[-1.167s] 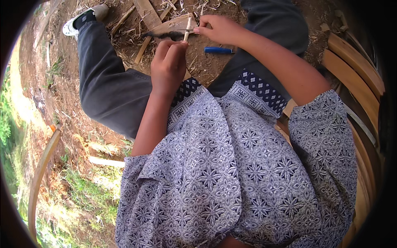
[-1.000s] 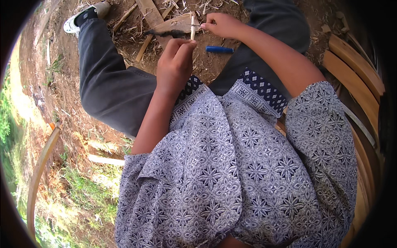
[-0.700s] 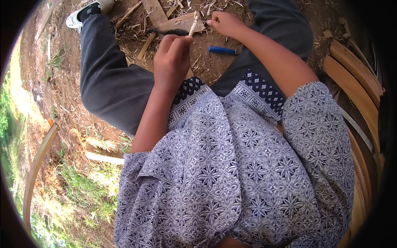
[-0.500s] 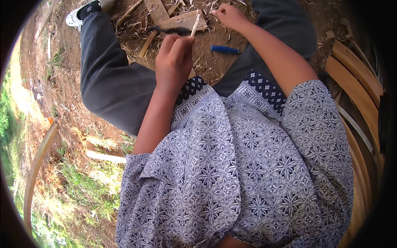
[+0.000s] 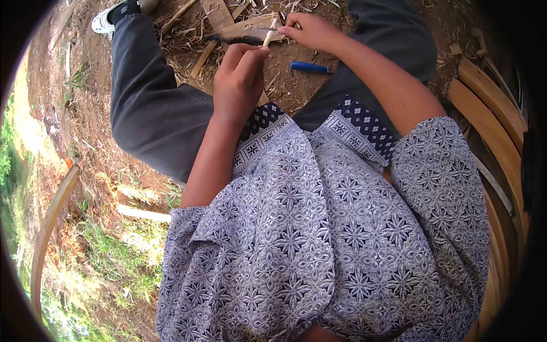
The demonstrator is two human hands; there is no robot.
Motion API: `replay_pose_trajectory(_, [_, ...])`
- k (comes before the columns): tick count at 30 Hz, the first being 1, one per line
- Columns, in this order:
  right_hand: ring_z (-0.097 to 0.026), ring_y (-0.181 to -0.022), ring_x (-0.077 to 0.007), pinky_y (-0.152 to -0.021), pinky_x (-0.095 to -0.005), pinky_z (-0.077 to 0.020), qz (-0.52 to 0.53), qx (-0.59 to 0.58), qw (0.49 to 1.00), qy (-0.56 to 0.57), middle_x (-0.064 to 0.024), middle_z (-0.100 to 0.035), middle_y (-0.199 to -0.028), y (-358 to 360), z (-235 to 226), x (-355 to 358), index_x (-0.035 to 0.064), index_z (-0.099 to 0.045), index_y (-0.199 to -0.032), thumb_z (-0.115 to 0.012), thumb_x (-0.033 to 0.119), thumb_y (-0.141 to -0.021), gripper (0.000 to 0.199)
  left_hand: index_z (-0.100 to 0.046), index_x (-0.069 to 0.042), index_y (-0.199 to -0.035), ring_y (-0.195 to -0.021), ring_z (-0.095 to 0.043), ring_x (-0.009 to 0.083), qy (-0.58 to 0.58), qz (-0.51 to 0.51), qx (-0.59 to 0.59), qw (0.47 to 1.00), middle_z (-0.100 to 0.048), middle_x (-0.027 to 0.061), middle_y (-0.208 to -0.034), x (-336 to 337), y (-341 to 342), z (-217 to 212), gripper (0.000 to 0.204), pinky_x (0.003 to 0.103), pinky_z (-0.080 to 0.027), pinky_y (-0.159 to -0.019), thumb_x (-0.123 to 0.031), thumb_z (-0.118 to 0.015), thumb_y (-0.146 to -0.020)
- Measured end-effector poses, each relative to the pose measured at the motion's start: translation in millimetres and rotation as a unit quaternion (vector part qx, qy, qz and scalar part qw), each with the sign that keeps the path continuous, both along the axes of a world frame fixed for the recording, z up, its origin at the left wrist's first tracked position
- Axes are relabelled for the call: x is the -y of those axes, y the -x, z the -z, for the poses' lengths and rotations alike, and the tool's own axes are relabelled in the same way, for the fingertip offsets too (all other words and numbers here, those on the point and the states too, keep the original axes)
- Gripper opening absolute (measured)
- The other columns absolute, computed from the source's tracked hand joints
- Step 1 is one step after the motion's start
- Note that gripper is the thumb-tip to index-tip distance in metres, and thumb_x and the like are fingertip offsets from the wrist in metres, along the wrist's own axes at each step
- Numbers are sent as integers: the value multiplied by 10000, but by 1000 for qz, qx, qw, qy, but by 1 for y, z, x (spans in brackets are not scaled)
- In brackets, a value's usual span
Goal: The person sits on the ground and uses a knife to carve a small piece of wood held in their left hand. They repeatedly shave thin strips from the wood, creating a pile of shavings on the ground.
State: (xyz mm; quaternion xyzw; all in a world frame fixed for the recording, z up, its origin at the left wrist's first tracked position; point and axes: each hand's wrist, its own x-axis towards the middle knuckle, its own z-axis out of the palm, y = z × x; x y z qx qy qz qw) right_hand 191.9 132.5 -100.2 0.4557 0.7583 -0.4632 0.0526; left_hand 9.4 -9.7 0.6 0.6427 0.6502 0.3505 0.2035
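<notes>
My left hand is closed round the lower end of a pale, whittled wooden stick, which points up and slightly right. From the right, my right hand reaches in with its fingers pinched on a thin knife; its narrow dark blade crosses the upper part of the stick. The knife's handle is hidden in the hand. Behind the stick lies a flat wooden board with a dark, hairy tuft beside it. A tool with a blue handle rests on the soil below my right hand.
Wood shavings and offcuts litter the soil between my spread legs. Curved wooden pieces are stacked close on my right. At the left stands a curved wooden strip, near grass and a pale stick.
My right hand has moved left and slightly down to the stick, bringing the thin blade across it. My left hand has stayed almost still, holding the stick.
</notes>
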Motion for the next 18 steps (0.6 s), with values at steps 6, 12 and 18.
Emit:
replay_pose_trajectory(6, [-688, -779, -242, -697, -446, -526, 74, 140, 987, -18, -88, -693, -779, -36, 86, -7, 116, -675, -981, -665, 522, -950, 407, -703, -62, -982, -855, -703, 287, -16, 42, 9, 999, -682, 108, -938, -2, -4, -3, 177, 369, -562, -711, 60, -724, -854])
replay_pose_trajectory(12, [-608, -578, -145, -526, -340, -493, 157, -11, 987, 39, -15, -592, -668, -17, 61, -11, 121, -641, -1005, -638, 530, -976, 410, -705, -56, -985, -824, -702, 290, -12, -26, 8, 1000, -691, 111, -935, -6, 4, 1, 199, 373, -559, -701, 75, -727, -837])
replay_pose_trajectory(18, [-508, -484, -112, -450, -302, -400, 63, -33, 988, 140, -12, -568, -630, -6, -7, 0, 123, -649, -976, -665, 510, -960, 388, -706, -48, -971, -823, -700, 283, -16, -12, 19, 1000, -691, 110, -937, -4, 2, 0, 191, 368, -555, -696, 82, -730, -833])
